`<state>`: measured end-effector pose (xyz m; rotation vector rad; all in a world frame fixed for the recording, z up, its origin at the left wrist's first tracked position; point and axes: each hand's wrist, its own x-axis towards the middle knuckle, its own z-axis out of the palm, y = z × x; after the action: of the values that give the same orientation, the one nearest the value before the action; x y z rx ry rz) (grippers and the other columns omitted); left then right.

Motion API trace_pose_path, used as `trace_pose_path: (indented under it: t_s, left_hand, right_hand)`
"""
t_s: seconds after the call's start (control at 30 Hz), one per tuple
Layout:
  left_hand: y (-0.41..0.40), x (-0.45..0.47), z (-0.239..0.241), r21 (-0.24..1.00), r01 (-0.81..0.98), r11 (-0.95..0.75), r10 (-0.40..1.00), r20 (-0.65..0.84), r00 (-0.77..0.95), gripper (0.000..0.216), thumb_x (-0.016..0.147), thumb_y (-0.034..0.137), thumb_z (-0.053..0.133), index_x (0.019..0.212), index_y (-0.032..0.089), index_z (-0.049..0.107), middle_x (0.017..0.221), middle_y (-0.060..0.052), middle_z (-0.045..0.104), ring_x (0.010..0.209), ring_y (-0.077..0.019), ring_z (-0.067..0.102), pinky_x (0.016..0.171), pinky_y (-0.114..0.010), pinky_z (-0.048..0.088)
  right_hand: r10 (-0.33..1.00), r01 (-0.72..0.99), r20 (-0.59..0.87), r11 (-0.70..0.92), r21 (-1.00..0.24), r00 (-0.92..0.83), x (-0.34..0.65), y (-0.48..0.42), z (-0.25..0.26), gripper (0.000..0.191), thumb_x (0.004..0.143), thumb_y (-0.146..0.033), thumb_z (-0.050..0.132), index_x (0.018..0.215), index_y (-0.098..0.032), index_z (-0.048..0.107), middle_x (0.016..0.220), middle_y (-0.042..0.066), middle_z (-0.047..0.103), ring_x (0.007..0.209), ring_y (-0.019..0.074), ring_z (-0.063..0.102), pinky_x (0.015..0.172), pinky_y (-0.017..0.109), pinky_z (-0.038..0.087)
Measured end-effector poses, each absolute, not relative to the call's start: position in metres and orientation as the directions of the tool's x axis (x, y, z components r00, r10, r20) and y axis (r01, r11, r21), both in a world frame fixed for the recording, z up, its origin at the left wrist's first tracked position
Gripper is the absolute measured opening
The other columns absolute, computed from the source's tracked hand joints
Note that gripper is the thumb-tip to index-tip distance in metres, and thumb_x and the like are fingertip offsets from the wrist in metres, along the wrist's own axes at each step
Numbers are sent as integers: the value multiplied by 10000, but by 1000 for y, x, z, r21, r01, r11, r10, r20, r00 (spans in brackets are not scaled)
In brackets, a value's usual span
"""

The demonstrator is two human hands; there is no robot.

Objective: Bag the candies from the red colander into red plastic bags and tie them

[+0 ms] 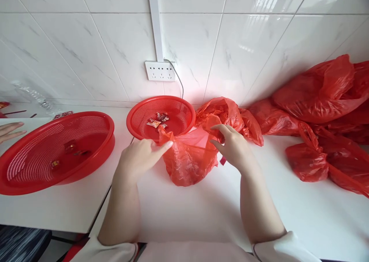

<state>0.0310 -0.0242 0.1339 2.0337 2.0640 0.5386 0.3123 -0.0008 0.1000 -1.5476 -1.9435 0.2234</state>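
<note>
A red plastic bag (187,160) stands open on the white table in front of me. My left hand (141,156) pinches its left rim. The bag's right rim is gripped by my right hand (233,146), so its mouth is pulled wide. Just behind the bag sits a small red mesh basket (138,118) holding a few wrapped candies (158,120).
A larger red mesh basket (31,166) with a few candies lies at the left. Another person's hand (10,131) rests at the far left edge. Several more red bags (323,108) are heaped at the right against the tiled wall. A wall socket (160,70) sits above the small basket.
</note>
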Motion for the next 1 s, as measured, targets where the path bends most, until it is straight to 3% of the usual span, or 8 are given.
trace_pose_path:
  t_s: [0.1,0.27,0.37,0.47,0.63,0.8,0.93,1.0]
  left_hand:
    - [-20,45,129,385,921,-54,997,75,27,484,755,717,520,730,240,600,683,-42,645,611,-249,591,510,-290,336]
    - [-9,63,125,543,821,-175,980,176,92,446,884,558,450,604,214,497,585,-16,546,553,-185,511,519,-288,301]
    - [-3,64,128,843,481,-241,969,240,64,386,898,490,475,673,204,606,749,-33,642,732,-194,585,666,-296,417]
    - [-1,60,133,970,37,-241,971,241,16,313,893,460,505,863,205,683,870,-55,686,909,-225,629,860,-347,454]
    - [-1,56,136,954,-296,-52,994,78,77,213,900,398,496,891,221,614,546,51,460,549,-133,557,819,-386,496]
    - [-13,65,136,990,-130,-45,934,88,347,421,774,215,639,1179,276,542,782,32,497,643,-97,509,706,-292,505]
    - [-24,76,137,896,182,-404,759,218,614,198,808,162,613,979,260,624,974,2,591,1003,-166,566,886,-303,480]
    - [-25,78,135,907,196,-372,799,206,564,115,891,228,533,962,243,622,914,6,609,995,-171,592,864,-296,494]
  right_hand:
    - [929,849,364,238,-472,-58,309,4,97,20,812,-230,554,815,-232,535,787,2,595,577,138,513,529,275,392]
    - [898,700,438,338,-629,-41,307,2,102,211,788,-248,592,661,-210,428,963,40,621,785,177,594,660,306,457]
    - [893,454,450,387,-802,34,313,-3,112,214,839,-368,578,699,-219,517,1158,67,629,1057,258,601,814,398,492]
    - [907,156,412,397,-905,82,322,-2,121,281,912,-475,446,827,-238,572,1134,88,654,1062,291,623,785,452,517]
    - [955,-178,297,296,-939,18,314,5,128,279,949,-458,336,893,-260,524,1074,63,668,923,249,676,767,448,539]
    - [842,-52,518,516,-855,-148,270,-10,135,96,950,-332,467,971,-255,520,987,36,699,914,209,676,912,444,503]
    - [563,160,584,786,-597,-585,245,-20,145,131,917,-338,563,949,-217,602,1235,60,639,1209,249,550,1136,521,269]
    - [542,167,587,804,-571,-601,244,-18,146,176,923,-362,549,961,-204,618,1339,77,569,1258,260,505,1136,521,272]
